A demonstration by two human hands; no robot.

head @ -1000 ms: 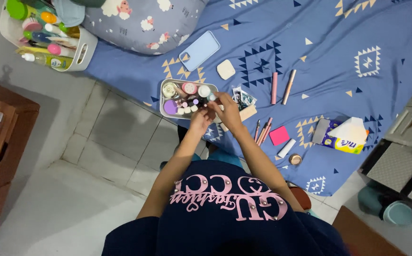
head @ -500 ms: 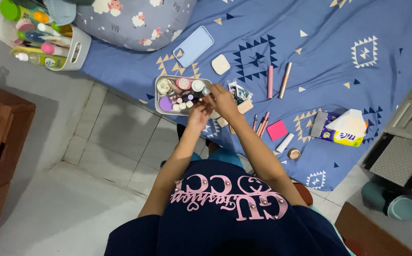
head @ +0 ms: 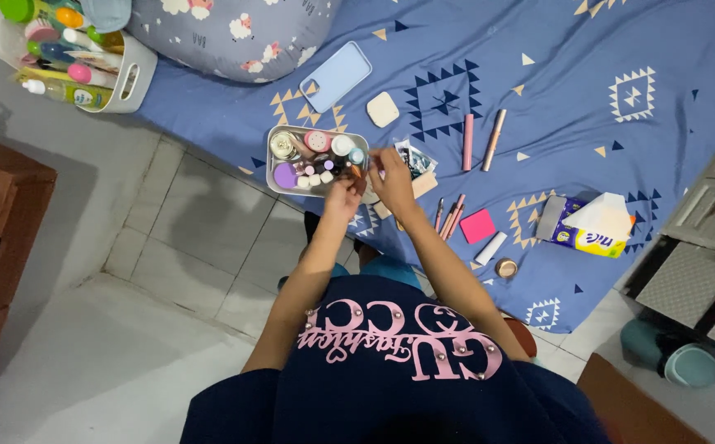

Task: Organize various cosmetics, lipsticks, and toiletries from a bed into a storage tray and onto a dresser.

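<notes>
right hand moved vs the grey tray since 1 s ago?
Yes, slightly. The right hand has drawn back from the grey tray's right end toward the small packet; the tray keeps its place on the blue sheet.

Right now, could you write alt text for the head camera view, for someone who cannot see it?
Seen from above, a person's left hand and right hand meet at the edge of a small grey tray packed with little cosmetic jars and bottles, on a blue patterned bedsheet. Pencils, a pale blue phone and a tissue box lie scattered around.

A pale blue phone [head: 336,76] lies on the patterned blue sheet [head: 620,49]; tissue box [head: 587,230] right; white basket [head: 131,86] top left.
</notes>
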